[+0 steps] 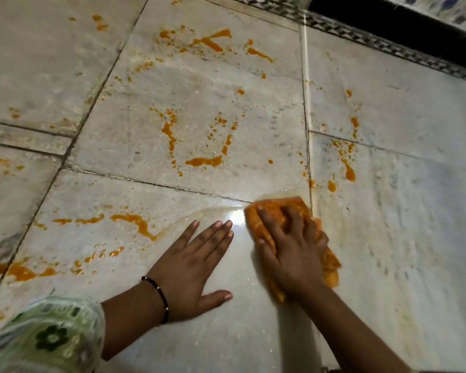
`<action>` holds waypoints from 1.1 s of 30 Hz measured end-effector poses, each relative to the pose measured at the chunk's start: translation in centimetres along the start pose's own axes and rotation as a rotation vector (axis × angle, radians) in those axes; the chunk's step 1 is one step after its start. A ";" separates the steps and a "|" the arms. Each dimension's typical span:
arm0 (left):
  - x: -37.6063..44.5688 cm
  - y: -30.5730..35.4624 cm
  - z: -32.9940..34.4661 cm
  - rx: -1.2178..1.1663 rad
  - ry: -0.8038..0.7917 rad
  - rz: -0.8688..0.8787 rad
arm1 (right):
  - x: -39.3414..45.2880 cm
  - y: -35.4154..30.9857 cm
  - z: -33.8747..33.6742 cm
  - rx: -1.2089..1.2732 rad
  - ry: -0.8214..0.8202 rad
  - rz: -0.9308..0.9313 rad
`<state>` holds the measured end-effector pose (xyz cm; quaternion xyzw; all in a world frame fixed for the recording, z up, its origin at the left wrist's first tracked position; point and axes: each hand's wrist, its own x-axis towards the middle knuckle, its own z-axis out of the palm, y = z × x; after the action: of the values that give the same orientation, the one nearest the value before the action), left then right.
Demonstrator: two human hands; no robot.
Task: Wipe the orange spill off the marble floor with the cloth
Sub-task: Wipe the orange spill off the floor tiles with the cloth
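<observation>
Head view, read left to right. At far left a green flower-print sleeve covers the forearm. Orange spill lies in streaks across the marble floor: one run near the lower-left edge, one long smear just left of the hands, more streaks ahead on the middle slab and along the right-hand joint.

Our left hand rests flat on the stone, fingers spread wide, holding nothing; a dark beaded bracelet sits at the wrist. Just right of it, our right hand presses the cloth onto the floor, palm down, fingers splayed over the fabric and not curled round it. The cloth lies at the meeting of two joints and is already stained orange throughout.

Risks, as we judge them: a soaked cloth may smear pigment instead of lifting it, leaving a film like the pale trail beside it; liquid may settle in the grout lines; the bracing palm could slip on the wet, glossy stone.

Count: two hands, one cloth, one bracelet, one sleeve. Spill patches: roughly six main clusters plus many small drops, too scattered to count exactly.
</observation>
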<state>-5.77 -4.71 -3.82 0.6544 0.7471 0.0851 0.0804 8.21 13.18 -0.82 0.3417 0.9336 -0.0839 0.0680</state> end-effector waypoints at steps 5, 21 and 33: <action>-0.1 -0.2 -0.5 0.024 -0.021 0.008 | 4.8 4.2 -1.4 -0.059 0.088 -0.011; -0.3 -0.2 -0.5 0.035 -0.011 0.001 | 6.0 3.3 -1.7 0.002 0.071 -0.005; -0.2 0.0 -0.3 0.020 -0.012 0.001 | 1.7 -2.5 -0.2 0.025 -0.014 -0.021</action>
<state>-5.78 -4.87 -3.55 0.6561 0.7470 0.0735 0.0782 5.25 12.39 -0.70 0.3320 0.9355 -0.0988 0.0696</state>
